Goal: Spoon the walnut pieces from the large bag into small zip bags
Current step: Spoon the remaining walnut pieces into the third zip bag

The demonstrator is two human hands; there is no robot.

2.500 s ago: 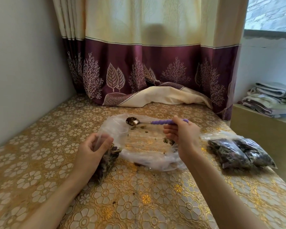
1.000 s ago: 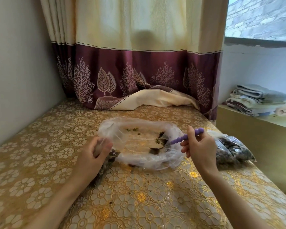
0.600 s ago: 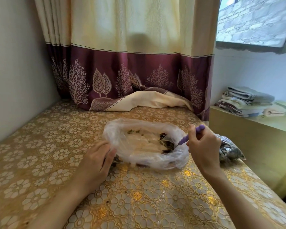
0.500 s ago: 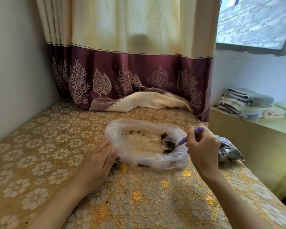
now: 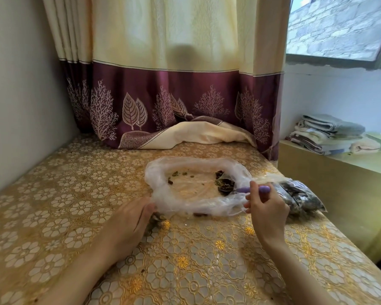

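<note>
The large clear bag (image 5: 185, 203) lies spread open on the table, with a few dark walnut pieces (image 5: 223, 183) left near its right side. My right hand (image 5: 267, 211) grips a spoon by its purple handle (image 5: 253, 189); the bowl sits among those pieces. My left hand (image 5: 130, 221) lies with straight fingers on a small zip bag (image 5: 155, 221) of walnut pieces at the large bag's left edge. Most of that small bag is hidden under the hand.
Filled zip bags (image 5: 299, 198) of dark pieces lie behind my right hand near the table's right edge (image 5: 330, 223). The gold floral tablecloth (image 5: 64, 194) covers the table. A curtain (image 5: 174, 106) hangs at the back. Folded towels (image 5: 330, 133) sit on a shelf to the right.
My right hand carried the spoon from the bag's far side to its right side and lowered it into the pieces. My left hand flattened onto the small bag. The view shifted left.
</note>
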